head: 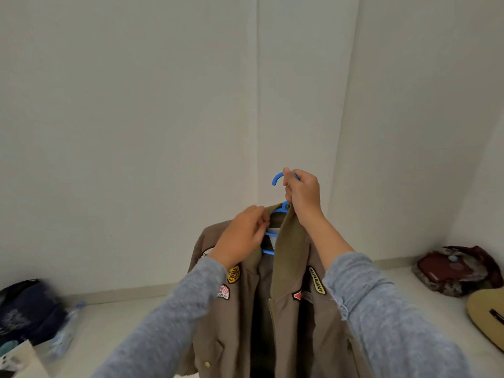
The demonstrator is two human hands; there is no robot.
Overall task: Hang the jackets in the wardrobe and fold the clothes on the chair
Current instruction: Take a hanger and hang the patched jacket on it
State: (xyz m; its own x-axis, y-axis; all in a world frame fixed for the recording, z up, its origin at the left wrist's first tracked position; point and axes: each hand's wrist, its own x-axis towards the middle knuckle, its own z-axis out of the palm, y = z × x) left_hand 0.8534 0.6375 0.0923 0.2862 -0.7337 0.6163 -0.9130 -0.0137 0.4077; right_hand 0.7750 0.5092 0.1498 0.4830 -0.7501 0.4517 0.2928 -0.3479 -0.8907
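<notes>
Jacket (240, 323) on blue hanger (269, 251), long axis vertical, hook tip leftward; right grip (304, 195) clenched round hook, left grip (242, 236) pinching collar.

Head-worn, forward-down, near the jacket (237, 336)

Right hand (301, 195) gripping blue hanger (276, 178) hook, left hand (242, 236) pinching collar of brown patched jacket (237, 323) at 6 o'clock, guitar (482, 315) at 4 o'clock.

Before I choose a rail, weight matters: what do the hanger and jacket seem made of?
Hanger: probably plastic, smooth, evenly bright blue, moulded hook. Jacket: matte brown woven cloth, likely cotton-type, with stitched patches; collar looks ribbed knit.
</notes>
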